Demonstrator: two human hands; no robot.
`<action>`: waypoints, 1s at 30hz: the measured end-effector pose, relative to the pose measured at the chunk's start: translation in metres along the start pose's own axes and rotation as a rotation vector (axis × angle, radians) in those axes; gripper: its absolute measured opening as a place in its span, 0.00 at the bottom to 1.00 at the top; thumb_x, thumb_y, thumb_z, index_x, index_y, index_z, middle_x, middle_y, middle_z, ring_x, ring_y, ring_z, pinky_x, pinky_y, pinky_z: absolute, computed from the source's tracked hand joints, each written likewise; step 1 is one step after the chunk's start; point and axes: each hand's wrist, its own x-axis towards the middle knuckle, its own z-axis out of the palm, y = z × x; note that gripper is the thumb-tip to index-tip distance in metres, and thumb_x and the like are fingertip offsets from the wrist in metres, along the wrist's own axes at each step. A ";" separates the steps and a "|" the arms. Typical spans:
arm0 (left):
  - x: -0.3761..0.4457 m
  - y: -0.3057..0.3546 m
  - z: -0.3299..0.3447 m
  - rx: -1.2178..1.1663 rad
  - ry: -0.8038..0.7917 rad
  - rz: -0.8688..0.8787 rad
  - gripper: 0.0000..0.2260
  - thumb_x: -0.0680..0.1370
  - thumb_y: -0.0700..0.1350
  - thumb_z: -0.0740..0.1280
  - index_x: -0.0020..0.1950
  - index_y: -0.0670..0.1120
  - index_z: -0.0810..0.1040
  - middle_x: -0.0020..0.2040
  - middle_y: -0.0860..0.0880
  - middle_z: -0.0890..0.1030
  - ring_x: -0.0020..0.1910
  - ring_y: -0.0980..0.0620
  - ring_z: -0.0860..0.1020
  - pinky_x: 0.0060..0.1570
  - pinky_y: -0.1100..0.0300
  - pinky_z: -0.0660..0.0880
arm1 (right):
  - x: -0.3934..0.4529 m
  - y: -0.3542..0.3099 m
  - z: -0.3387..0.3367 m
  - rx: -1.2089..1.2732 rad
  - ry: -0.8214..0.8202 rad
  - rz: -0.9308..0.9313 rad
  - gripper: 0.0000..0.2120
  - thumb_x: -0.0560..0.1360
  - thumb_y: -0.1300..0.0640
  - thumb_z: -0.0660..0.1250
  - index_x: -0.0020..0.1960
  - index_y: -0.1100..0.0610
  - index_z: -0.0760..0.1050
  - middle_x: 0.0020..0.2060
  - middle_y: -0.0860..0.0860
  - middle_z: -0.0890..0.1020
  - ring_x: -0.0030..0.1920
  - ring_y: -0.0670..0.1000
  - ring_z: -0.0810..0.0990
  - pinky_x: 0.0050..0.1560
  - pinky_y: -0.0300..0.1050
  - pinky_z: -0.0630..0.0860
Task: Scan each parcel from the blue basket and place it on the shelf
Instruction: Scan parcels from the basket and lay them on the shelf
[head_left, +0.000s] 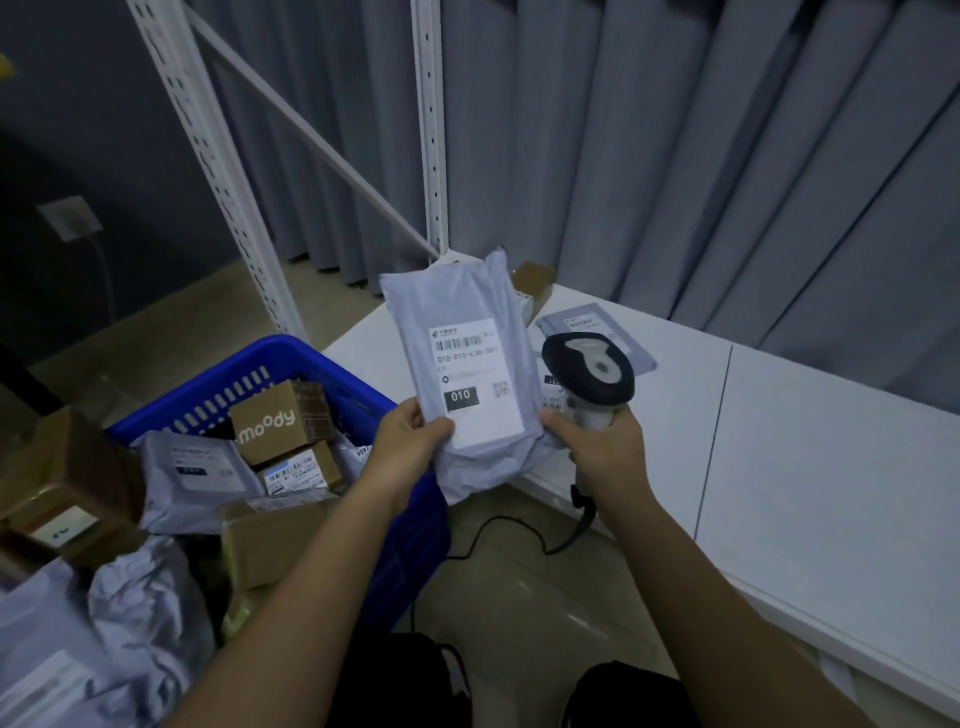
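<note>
My left hand (410, 441) pinches the lower left corner of a grey poly-mailer parcel (462, 317), held upright with its white label and barcode facing me. My right hand (602, 447) grips the handle of a black and white barcode scanner (589, 366), and its thumb touches the parcel's lower right edge. The scanner head sits just right of the label. The blue basket (291, 358) stands at lower left, filled with several cardboard boxes and grey mailers, among them a box marked "moody" (275, 421). The white shelf (805, 441) lies behind and to the right.
A flat grey mailer (582, 322) and a small cardboard box (532, 278) lie on the shelf's far corner. White perforated shelf uprights (431, 130) rise behind. The scanner's black cable (514, 525) trails over the floor. More boxes and mailers are piled at far left. Grey curtains hang behind.
</note>
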 end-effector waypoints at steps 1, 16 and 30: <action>0.003 -0.003 -0.004 0.028 0.013 0.008 0.14 0.77 0.34 0.65 0.61 0.44 0.75 0.58 0.46 0.81 0.56 0.46 0.79 0.59 0.46 0.76 | -0.001 -0.002 0.001 -0.028 -0.007 -0.002 0.14 0.69 0.65 0.75 0.51 0.64 0.75 0.37 0.50 0.79 0.34 0.42 0.78 0.32 0.30 0.74; 0.021 -0.026 -0.028 0.177 0.090 0.044 0.18 0.77 0.35 0.65 0.67 0.42 0.71 0.62 0.46 0.76 0.60 0.46 0.75 0.57 0.53 0.74 | -0.021 -0.022 0.011 -0.063 -0.219 0.209 0.16 0.70 0.59 0.76 0.30 0.58 0.71 0.19 0.47 0.72 0.21 0.45 0.68 0.24 0.36 0.68; 0.018 -0.036 -0.007 0.184 -0.070 -0.011 0.18 0.77 0.39 0.67 0.65 0.45 0.68 0.62 0.45 0.78 0.59 0.46 0.77 0.60 0.45 0.75 | 0.002 -0.011 -0.036 0.025 0.052 0.292 0.10 0.72 0.57 0.74 0.42 0.58 0.73 0.28 0.53 0.74 0.25 0.48 0.70 0.24 0.38 0.69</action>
